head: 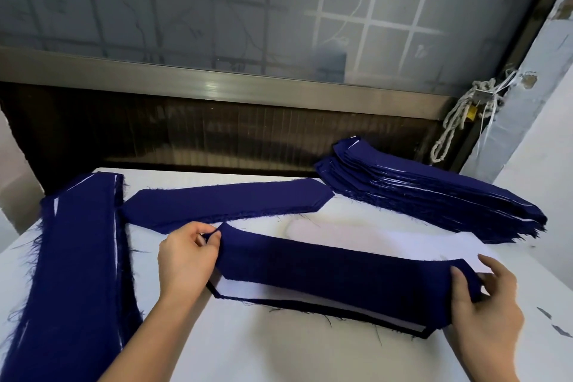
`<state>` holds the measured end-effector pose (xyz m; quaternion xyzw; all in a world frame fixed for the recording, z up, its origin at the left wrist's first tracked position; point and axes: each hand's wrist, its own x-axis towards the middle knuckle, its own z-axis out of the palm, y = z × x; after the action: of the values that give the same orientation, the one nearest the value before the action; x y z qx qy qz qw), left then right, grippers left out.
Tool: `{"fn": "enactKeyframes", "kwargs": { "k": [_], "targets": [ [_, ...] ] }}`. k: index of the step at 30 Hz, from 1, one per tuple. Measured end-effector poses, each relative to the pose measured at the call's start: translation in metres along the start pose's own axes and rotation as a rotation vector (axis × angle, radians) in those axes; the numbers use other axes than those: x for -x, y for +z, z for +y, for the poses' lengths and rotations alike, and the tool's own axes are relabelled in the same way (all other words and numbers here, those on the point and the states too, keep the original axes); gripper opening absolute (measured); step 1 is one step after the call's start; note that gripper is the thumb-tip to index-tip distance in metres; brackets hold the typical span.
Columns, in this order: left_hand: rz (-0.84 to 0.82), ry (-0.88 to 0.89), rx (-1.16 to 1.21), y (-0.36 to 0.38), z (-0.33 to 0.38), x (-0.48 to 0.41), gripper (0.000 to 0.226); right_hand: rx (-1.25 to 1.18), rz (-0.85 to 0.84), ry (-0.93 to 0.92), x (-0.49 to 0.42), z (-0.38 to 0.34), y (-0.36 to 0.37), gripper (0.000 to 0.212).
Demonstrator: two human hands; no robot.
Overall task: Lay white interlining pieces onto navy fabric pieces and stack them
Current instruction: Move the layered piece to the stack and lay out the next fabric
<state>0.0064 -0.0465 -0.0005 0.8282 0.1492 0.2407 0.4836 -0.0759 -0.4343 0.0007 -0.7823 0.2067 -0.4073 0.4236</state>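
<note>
Head view. The navy piece [325,267] spans between both hands, over the white interlining stack [238,287]. The left hand [186,254] pinches its pointed 9 o'clock tip. The right hand [483,298] grips its 3 o'clock end, thumb on top. Another navy piece [223,205] lies flat at 12 o'clock, a layered navy-and-white stack [434,195] at 2 o'clock, and a long navy pile [80,257] at 9 o'clock. Bare table [279,350] shows at 6 o'clock.
</note>
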Motion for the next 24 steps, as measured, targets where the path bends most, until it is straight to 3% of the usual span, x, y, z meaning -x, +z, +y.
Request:
{"fn": "enactKeyframes", "kwargs": {
  "k": [7, 11, 24],
  "targets": [
    [-0.074, 0.014, -0.305, -0.005, 0.002, 0.004, 0.019, 0.07, -0.13, 0.124, -0.013, 0.014, 0.005, 0.018],
    [-0.113, 0.056, -0.474, -0.005, 0.001, 0.006, 0.006, 0.143, -0.204, 0.116, -0.015, 0.017, 0.01, 0.024],
    [-0.128, 0.112, -0.578, -0.005, -0.002, 0.007, 0.005, 0.331, -0.268, -0.059, -0.011, 0.02, 0.014, 0.014]
  ]
}}
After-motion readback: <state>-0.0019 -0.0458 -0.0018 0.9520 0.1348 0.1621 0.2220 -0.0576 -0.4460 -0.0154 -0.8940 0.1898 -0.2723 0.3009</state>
